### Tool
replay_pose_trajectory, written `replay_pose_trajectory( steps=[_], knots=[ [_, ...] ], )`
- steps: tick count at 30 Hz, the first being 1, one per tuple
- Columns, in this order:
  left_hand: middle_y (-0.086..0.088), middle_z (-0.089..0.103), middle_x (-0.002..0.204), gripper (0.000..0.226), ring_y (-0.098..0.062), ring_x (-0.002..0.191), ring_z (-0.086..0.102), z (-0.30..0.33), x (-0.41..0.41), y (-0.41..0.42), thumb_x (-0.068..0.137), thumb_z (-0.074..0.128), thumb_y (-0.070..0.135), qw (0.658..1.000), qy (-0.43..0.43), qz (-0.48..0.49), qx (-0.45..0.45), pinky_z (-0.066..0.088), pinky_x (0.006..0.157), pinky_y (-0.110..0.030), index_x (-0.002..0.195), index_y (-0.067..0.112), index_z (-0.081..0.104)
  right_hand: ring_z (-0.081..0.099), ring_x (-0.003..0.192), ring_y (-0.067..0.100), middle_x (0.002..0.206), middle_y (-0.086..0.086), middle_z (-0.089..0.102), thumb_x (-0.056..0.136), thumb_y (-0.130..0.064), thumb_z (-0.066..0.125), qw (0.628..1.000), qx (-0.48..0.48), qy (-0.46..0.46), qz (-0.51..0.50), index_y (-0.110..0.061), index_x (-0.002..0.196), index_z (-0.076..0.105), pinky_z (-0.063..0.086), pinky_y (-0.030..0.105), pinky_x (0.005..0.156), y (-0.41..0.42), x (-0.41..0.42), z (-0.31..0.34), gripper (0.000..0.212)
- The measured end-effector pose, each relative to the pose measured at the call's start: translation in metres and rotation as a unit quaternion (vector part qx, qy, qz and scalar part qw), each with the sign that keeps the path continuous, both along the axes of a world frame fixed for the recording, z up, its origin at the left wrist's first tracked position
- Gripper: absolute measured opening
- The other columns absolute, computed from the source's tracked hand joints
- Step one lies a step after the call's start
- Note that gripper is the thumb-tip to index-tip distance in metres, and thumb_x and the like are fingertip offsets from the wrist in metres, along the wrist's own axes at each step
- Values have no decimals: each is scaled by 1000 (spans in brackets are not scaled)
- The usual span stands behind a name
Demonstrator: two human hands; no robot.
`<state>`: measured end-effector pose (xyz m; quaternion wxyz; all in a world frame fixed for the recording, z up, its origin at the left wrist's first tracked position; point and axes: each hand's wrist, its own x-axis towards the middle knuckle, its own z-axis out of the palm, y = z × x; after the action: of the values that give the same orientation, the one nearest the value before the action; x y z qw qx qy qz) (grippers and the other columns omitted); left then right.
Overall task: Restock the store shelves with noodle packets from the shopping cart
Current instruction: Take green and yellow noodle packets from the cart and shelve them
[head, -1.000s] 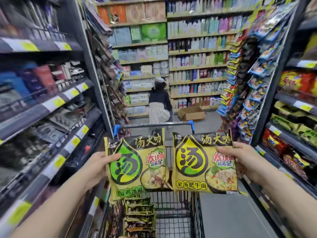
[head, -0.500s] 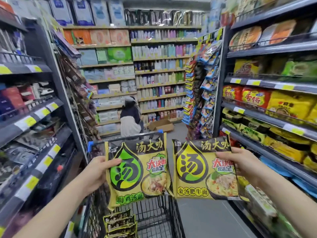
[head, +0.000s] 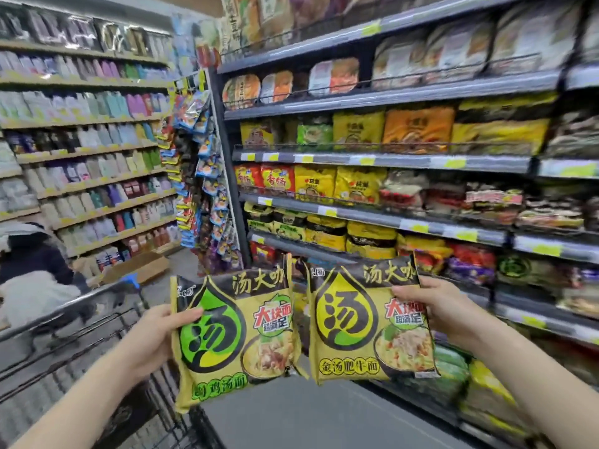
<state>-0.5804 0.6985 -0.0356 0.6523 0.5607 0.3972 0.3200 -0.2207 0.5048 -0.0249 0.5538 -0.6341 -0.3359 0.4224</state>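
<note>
— Noodle packets, two of them, held up side by side in front of the noodle shelving [head: 382, 158] on the right. That shelving is the biggest thing here, tier on tier of bagged noodles behind wire rails.

— And the shopping cart [head: 64, 335]?

— Low on the left, its wire basket just beside the left forearm. I can't make out what lies in it from here.

— Which packet is which?

— The green-logo packet [head: 233, 338] is in the left hand [head: 155, 335], thumb curled over its left edge, fingers behind. The yellow-logo packet [head: 369, 322] is in the right hand [head: 444, 315], pinched at the upper right corner, thumb on the front. Their inner edges nearly touch, and neither rests on anything.

— How would they handle, do you reckon?

— Light, I'd say; each hangs from a single edge grip. The film looks glossy, so probably a bit slippery, and crinkly-soft round a stiff noodle block that could crack if squeezed. I'd hold them by the sealed edges or flat across the block, then slide them upright behind a rail.

— Where do they go?

— I can't tell which row matches; the lower shelves are blurred.
</note>
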Motion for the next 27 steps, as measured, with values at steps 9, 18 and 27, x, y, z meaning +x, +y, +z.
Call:
replay_pose_trajectory(
  steps=[9,18,27],
  knots=[
    [-28,69,96,35,-33,74,71,8,211,-61,69,71,12,979,18,-205,5,59,69,-43,95,-9,63,67,82,26,79,7,76,71,-24,78,969,-16,3,-246,-8,102,62,46,44,91,-177,102,0,38],
    [-23,72,83,25,-28,65,70,-5,381,-158,71,65,10,950,15,-312,7,59,57,-33,89,-6,61,65,97,30,92,11,74,73,-20,77,933,-8,13,-359,-11,136,41,47,47,94,-315,181,-2,72],
    [-20,72,88,36,-30,73,70,-20,472,-202,66,68,17,948,24,-318,5,55,76,-44,96,-3,62,66,82,29,81,10,74,78,-18,72,929,-26,-7,-369,-15,87,62,47,46,90,-366,255,-6,15]
  ],
)
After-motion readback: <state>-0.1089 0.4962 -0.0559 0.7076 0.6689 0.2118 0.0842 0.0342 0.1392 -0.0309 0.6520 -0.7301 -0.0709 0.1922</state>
